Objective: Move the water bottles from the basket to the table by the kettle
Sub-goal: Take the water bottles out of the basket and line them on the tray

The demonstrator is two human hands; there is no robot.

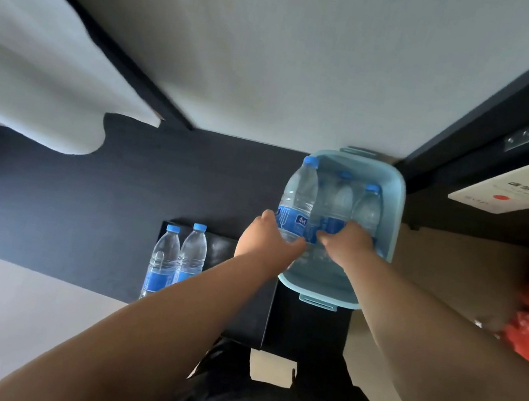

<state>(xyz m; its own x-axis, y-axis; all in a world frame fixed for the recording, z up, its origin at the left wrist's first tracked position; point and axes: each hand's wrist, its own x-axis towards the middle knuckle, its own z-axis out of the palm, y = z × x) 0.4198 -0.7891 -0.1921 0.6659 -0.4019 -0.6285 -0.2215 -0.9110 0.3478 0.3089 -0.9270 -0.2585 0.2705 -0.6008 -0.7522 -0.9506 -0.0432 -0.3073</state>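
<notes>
Grey wall point(280, 47); arms outstretched; left hand point(266, 237) grips bottle point(298, 195), right hand point(348, 243) clasps second bottle point(342, 198) in basket point(397, 204).

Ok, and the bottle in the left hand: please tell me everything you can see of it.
The bottle is clear plastic with a blue cap and a blue label around its lower half. It is nearly upright, leaning slightly, at the left rim of the light blue basket, and sits higher than the other bottles inside. The left hand grips it at the label. Its base is hidden behind that hand.
</notes>
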